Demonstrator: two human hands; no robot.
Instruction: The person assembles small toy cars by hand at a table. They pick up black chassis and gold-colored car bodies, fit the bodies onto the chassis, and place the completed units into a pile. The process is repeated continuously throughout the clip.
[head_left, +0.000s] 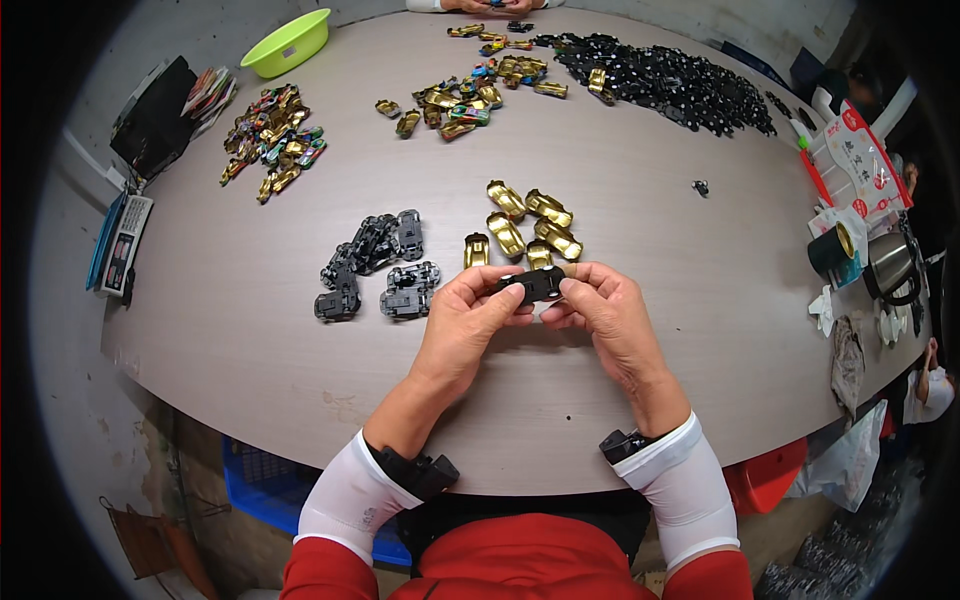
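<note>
While both hands meet at the table's near edge, the left hand point(468, 318) and right hand point(605, 318) pinch one black toy-car chassis point(533, 284) between thumbs and fingertips. Just beyond the knuckles lie gold car shells point(528, 222); left of them, black chassis point(380, 265). Far right of the right hand: a red-and-white printed package point(862, 160), tilted. Far left: a blue-edged calculator point(118, 245).

My left hand point(468, 312) and right hand point(598, 308) meet in front of me, fingertips pinched together, thumbs on top, wrists angled inward, forearms in white sleeves.
</note>
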